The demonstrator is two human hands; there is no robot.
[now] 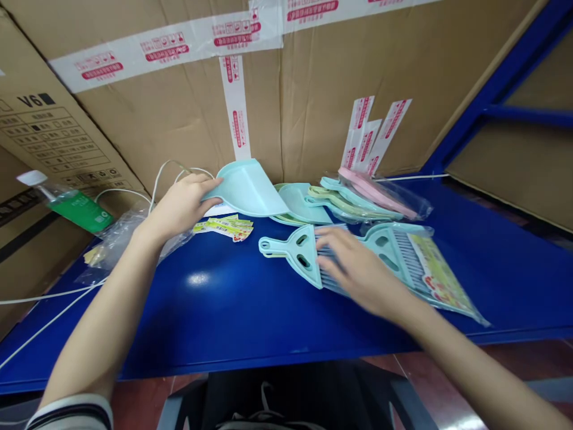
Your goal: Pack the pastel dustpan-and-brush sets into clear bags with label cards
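My left hand (185,200) is closed round the handle end of a light blue dustpan (250,188), which is tilted above the table. More dustpans, a blue one (301,200) among them, lie just behind its right edge. My right hand (347,260), slightly blurred, has its fingers apart over the grey bristles of a light blue hand brush (298,254). Its fingertips seem to rest on the bristles, and the palm hides part of them. Right of this hand lies a bagged brush set (403,254) with a printed card inside.
Stacked blue, green and pink dustpans (362,200) in clear plastic lie at the back. Printed labels (228,226) and crumpled plastic (125,236) are on the left, near a green-labelled bottle (76,206). White cords cross there. Cardboard boxes (179,119) wall off the blue table (215,316).
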